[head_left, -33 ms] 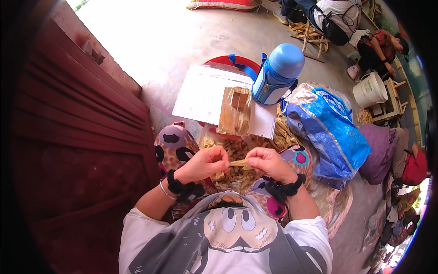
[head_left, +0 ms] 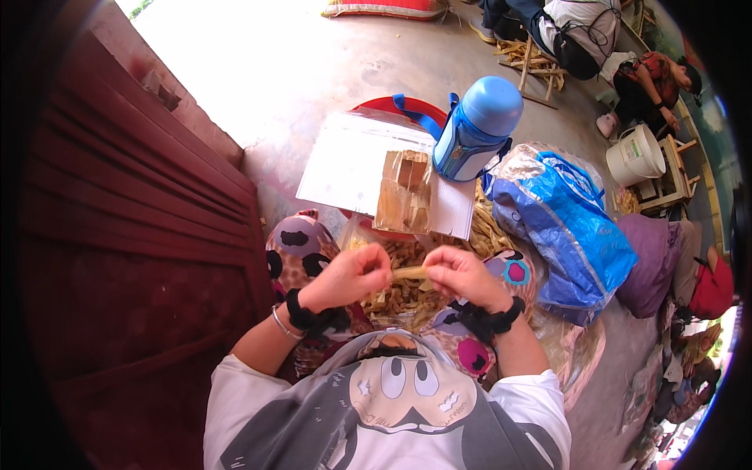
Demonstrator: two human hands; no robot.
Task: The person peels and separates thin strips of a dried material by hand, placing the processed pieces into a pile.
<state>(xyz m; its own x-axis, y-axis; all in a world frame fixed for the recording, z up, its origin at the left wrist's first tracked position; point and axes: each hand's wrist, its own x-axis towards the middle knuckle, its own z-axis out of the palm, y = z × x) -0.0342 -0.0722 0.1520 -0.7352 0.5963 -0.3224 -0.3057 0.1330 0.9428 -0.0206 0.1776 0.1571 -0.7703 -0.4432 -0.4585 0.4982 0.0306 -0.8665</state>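
A short pale-yellow dried strip [head_left: 409,272] is stretched between my two hands, above my lap. One end is pinched between the thumb and fingers of my left hand [head_left: 351,276]. My right hand [head_left: 464,277] pinches the other end in the same way. Below the hands, between my knees, lies a heap of similar yellow-brown dried strips [head_left: 403,301], some in clear plastic. I cannot tell exactly what plant or food the strips are.
Ahead, a red basin [head_left: 376,103] bears white papers [head_left: 337,160], a bag-wrapped stack of brown blocks [head_left: 403,192] and a blue bottle [head_left: 482,117]. A blue bag [head_left: 576,235] stands right. A maroon door [head_left: 149,258] is left. Other people sit beyond a white bucket [head_left: 636,153].
Both hands have risen slightly, still pinching the strip, which now shows a little flatter and wider between them. The surroundings look the same.
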